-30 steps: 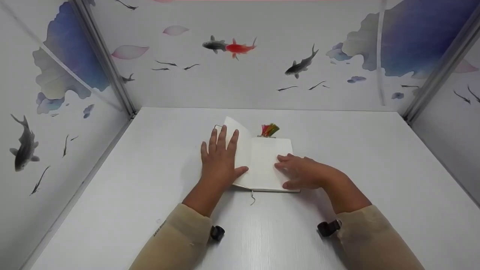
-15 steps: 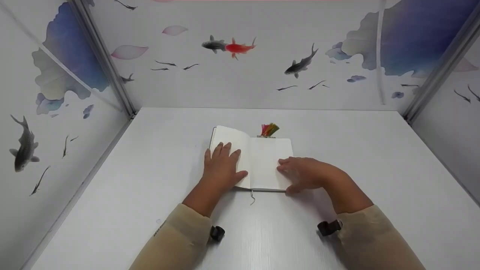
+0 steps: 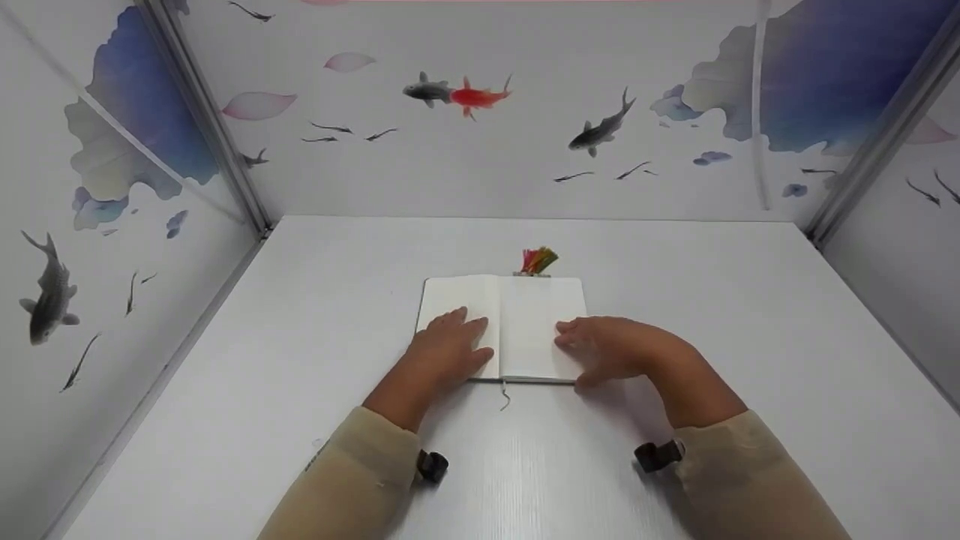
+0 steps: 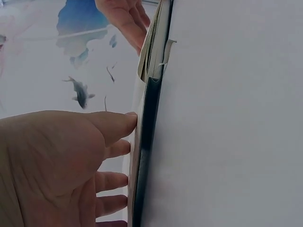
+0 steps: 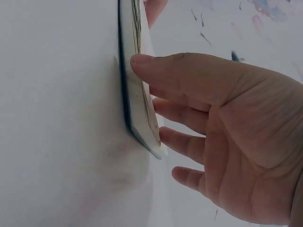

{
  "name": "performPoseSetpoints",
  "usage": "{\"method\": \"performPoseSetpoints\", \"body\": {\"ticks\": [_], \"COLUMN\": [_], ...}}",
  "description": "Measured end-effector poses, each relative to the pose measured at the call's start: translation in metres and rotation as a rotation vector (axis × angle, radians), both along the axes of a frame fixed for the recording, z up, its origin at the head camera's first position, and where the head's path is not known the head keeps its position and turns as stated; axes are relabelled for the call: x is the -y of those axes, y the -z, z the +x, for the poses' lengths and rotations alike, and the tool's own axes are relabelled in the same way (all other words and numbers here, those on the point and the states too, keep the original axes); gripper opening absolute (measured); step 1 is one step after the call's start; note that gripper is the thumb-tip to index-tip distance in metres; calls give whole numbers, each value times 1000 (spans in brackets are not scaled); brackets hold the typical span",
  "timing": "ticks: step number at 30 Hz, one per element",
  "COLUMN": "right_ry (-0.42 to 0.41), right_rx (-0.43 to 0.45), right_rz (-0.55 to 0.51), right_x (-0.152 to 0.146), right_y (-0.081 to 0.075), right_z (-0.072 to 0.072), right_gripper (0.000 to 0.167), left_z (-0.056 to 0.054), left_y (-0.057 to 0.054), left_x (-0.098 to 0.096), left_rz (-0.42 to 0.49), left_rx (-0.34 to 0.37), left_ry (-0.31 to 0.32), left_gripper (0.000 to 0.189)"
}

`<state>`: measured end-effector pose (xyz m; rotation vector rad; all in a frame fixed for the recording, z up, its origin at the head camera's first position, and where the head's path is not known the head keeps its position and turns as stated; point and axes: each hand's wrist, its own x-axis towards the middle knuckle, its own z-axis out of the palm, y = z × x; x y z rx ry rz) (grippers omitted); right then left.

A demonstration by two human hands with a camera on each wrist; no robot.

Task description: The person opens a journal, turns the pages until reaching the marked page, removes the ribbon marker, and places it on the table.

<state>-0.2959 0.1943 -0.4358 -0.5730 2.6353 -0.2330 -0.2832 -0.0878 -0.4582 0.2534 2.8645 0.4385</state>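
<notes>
An open notebook (image 3: 536, 322) with blank cream pages lies flat on the white table. My left hand (image 3: 442, 349) rests on the left page, fingers extended toward the spine. In the left wrist view its fingertips touch the page above the dark cover (image 4: 149, 109). My right hand (image 3: 615, 345) is at the lower right corner, fingertips on the right page. The right wrist view shows its thumb against the page block (image 5: 132, 85) and its fingers loosely spread. A thin ribbon bookmark (image 3: 505, 397) hangs out below the spine.
A pink and green tassel (image 3: 538, 260) sticks out past the notebook's top edge. White panels (image 3: 480, 172) with painted fish enclose the table (image 3: 675, 262) at the back and both sides. A black strap piece (image 3: 433, 466) shows at the left wrist, another (image 3: 658, 455) at the right.
The raised left page has come down flat. My left hand has slid down the page toward me, its fingers less spread. The right thumb has moved slightly down to the notebook's bottom edge.
</notes>
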Motion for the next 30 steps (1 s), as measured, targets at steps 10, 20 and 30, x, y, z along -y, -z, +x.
{"method": "performPoseSetpoints", "body": {"ticks": [10, 20, 30], "right_ry": [-8, 20, 59], "right_rx": [19, 22, 35], "right_rz": [-34, -101, -110], "right_x": [-5, -9, -8], "right_y": [-1, -7, -7], "right_z": [-1, -1, -3], "right_gripper": [74, 46, 35], "left_z": [-1, -3, -3], "left_y": [2, 3, 4], "left_x": [2, 1, 1], "left_rz": [-15, -18, -8], "left_rx": [36, 48, 46], "left_ry": [18, 19, 14], "left_gripper": [69, 74, 76]}}
